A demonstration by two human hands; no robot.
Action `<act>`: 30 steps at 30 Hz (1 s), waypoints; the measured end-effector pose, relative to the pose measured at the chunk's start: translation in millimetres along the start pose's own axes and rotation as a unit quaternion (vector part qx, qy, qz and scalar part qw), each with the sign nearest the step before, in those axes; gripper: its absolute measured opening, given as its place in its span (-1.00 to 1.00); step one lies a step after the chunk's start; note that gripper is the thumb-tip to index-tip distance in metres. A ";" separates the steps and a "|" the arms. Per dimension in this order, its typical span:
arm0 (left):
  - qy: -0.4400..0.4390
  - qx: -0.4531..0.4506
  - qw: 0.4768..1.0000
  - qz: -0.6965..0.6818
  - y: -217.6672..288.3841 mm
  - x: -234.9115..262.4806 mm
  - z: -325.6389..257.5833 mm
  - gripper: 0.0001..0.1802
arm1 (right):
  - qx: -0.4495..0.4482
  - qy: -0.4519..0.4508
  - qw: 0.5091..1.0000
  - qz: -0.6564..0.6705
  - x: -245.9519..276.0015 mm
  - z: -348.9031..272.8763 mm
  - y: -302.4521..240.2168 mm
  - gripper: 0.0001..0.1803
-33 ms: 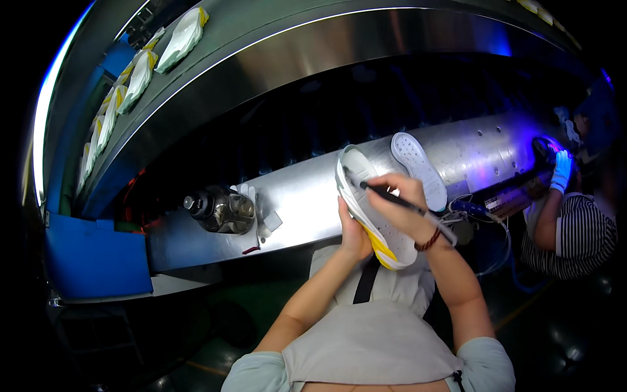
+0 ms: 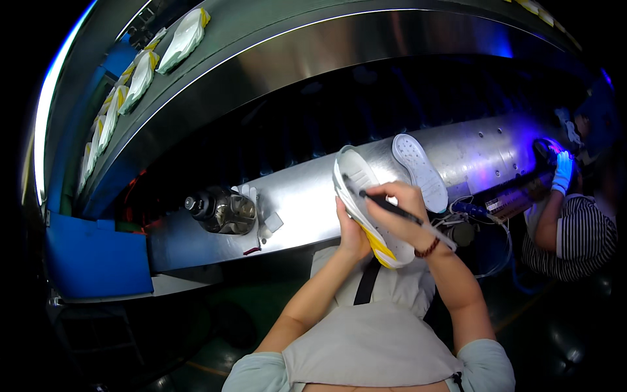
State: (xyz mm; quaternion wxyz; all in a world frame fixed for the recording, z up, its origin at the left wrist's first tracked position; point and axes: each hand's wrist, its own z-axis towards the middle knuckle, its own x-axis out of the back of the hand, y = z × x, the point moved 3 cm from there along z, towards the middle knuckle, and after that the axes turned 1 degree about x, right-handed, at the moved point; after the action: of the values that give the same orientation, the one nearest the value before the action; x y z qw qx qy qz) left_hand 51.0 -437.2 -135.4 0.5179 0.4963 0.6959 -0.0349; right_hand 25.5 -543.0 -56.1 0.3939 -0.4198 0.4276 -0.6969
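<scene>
My left hand (image 2: 353, 230) grips a white shoe sole (image 2: 360, 166) with a yellow patch near its heel, fingers closed round its left edge. The sole is tilted, hollow side up, over the near edge of the metal bench. My right hand (image 2: 403, 208) is closed round a slim black-handled brush (image 2: 392, 207), its dark tip over the inside of the sole's front half. Whether the tip touches the surface, I cannot tell. Just beyond my right hand, a second white sole (image 2: 421, 172) with small holes lies on the bench.
The metal bench (image 2: 297, 196) carries a dark clear bottle (image 2: 228, 210) and a small pale block (image 2: 273, 221) on the left. A conveyor (image 2: 261, 32) with several soles (image 2: 141, 81) curves behind. Cables (image 2: 499, 245) hang right, near a co-worker's gloved hand (image 2: 562, 172).
My right hand and the brush have shifted slightly toward me along the sole. The held sole has barely moved; my left hand keeps its grip.
</scene>
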 end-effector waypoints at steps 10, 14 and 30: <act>-0.146 0.038 0.989 -0.002 37.3 -14.9 -22.5 -0.15 | -0.110 -0.153 0.957 0.220 35.4 -17.5 -15.7 -0.81; -0.173 0.072 0.982 -0.024 18.1 -38.6 -30.5 -0.18 | -0.055 -0.059 0.979 0.188 31.8 6.0 -12.5 -0.82; -0.167 -0.131 0.971 0.106 46.2 -46.9 -22.8 -0.09 | -0.045 -0.153 0.945 0.284 43.6 -20.4 -1.5 -0.80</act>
State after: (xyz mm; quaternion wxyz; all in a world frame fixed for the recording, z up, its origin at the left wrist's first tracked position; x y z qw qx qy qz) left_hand 67.6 -431.8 -68.0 0.6881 0.4824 0.5413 0.0291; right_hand -8.3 -576.8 -49.7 0.6168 -0.4004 0.4944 -0.4635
